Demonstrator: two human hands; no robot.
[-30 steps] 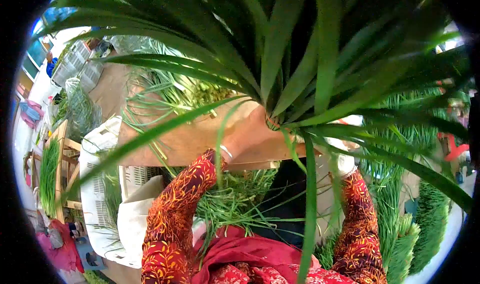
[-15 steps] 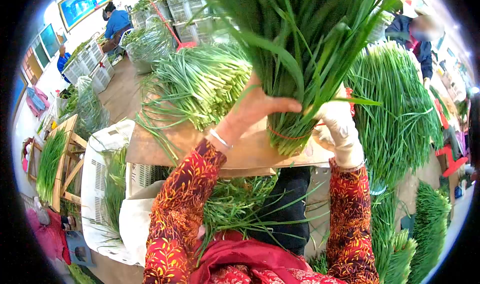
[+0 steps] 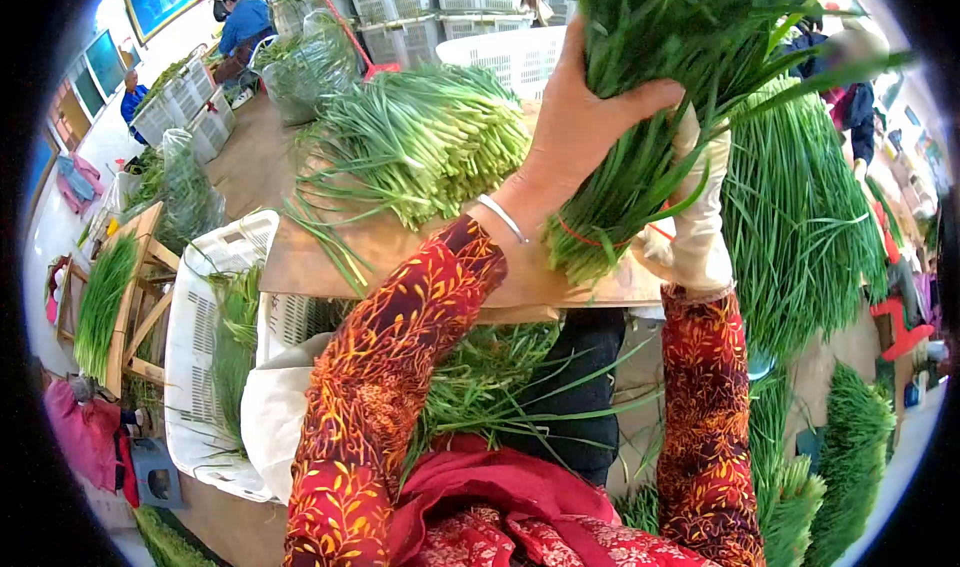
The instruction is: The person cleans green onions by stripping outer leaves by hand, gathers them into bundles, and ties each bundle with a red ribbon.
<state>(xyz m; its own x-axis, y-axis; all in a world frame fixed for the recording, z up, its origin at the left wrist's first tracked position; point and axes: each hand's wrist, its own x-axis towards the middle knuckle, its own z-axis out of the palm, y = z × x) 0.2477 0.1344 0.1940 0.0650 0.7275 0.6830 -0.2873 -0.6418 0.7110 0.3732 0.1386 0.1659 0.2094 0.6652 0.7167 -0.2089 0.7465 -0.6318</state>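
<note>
My left hand [image 3: 600, 117], bare with a silver bangle at the wrist, is wrapped round a thick bunch of garlic chives [image 3: 650, 57], thumb across the front. The bunch leans with its leafy tops up and right, its pale cut ends low over the wooden table [image 3: 400, 272]. A thin red band [image 3: 590, 238] circles it near the cut ends and reaches towards my right hand [image 3: 695, 217]. That hand wears a cream glove and is closed against the bunch's right side; leaves hide some of its fingers.
A chive pile [image 3: 430, 137] lies on the table's left, and a tall stack of chives [image 3: 800, 227] stands right. White crates [image 3: 215, 367] stand left below the table; loose leaves [image 3: 480, 367] lie near my lap. Other people sit at back left and stand at right.
Both hands and the bunch have moved up and to the right, and the bunch now leans more to the right. The view has shifted, showing more of the back crates.
</note>
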